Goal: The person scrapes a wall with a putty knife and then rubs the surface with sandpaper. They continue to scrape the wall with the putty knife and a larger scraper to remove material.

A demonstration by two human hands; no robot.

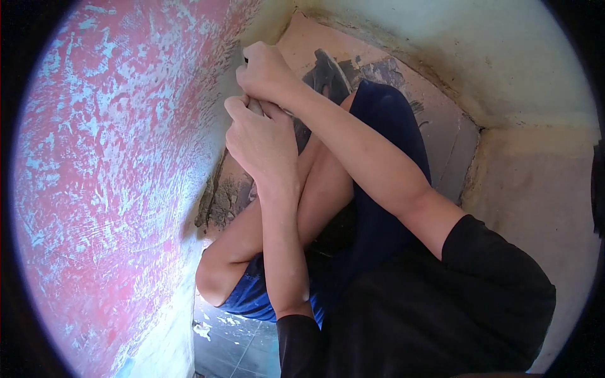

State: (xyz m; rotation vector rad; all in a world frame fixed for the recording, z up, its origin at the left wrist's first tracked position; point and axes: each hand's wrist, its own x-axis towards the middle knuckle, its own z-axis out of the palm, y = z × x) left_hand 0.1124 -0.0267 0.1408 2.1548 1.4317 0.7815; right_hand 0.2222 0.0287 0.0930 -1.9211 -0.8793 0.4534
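Observation:
My right hand is closed close to the wall, up near the corner. A small dark edge shows beside its fingers, but I cannot make out what they hold. Just below it, my left hand is also closed, its fingertips nearly against the right hand. Something thin and greyish shows between the left fingers, too little of it to name. Both hands are beside the lower part of the painted wall, which is pink with pale blue-white scuffed patches.
My bent legs, in dark blue shorts, fill the space under my arms. Dark grey smears and crumbly debris lie on the floor by the wall. Pale, stained walls meet the floor ahead and to the right. Grey tiles show at bottom left.

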